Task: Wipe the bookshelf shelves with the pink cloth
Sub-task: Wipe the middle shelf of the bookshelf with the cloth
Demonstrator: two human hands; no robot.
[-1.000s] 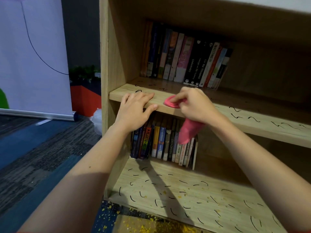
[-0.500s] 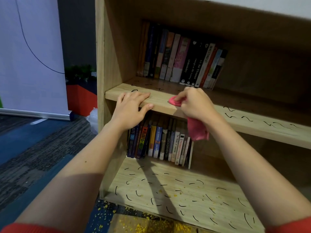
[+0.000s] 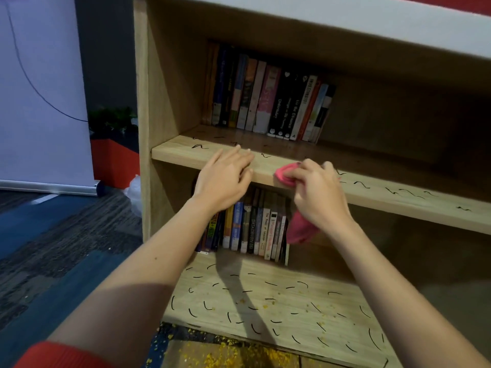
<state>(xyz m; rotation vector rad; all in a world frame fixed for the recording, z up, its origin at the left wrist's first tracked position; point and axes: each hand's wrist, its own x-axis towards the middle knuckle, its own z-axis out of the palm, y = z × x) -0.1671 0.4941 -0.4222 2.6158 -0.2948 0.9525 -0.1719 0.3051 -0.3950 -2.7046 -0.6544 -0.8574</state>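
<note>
The pink cloth [image 3: 285, 176] appears soft, light and limp, best gripped bunched. The right hand [image 3: 317, 193] clamps it on the middle shelf [image 3: 398, 201]; the left hand [image 3: 223, 179] rests flat alongside.

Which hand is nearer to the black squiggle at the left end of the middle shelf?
Left. The left hand rests on the middle shelf just right of the squiggle; the right hand, gripping the pink cloth, is farther right.

Matt wood-grain shelf [image 3: 398, 205] — perhaps laminate; soft pink cloth [image 3: 301, 232]; glossy paper book spines [image 3: 279, 104].
</note>
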